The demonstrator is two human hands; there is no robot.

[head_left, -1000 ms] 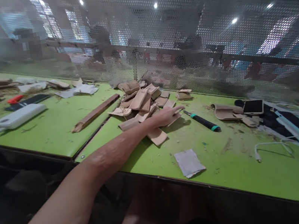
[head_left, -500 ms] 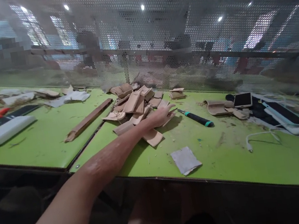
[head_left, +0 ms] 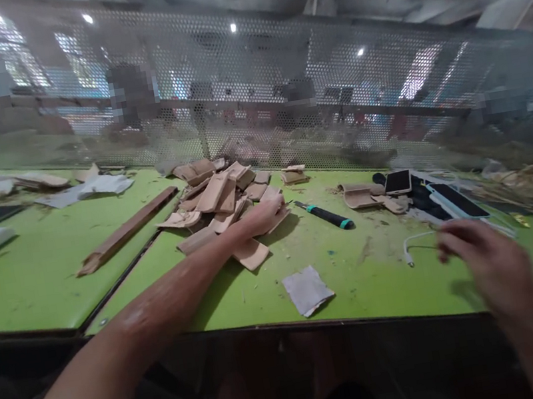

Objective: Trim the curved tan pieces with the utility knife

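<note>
**Left hand on the tan pieces**

The left hand (head_left: 261, 215) lies flat on the near edge of the pile (head_left: 219, 200) of tan pieces, fingers spread and nearly straight, pressing down with nothing gripped. The pieces look thin, light and somewhat stiff, likely to slide over each other; a pinch at a free edge would probably hold best. Right of the pile lies a knife (head_left: 325, 214). Further right, the right hand (head_left: 489, 262) hovers blurred, fingers loosely curled; whether it holds anything I cannot tell.
</note>
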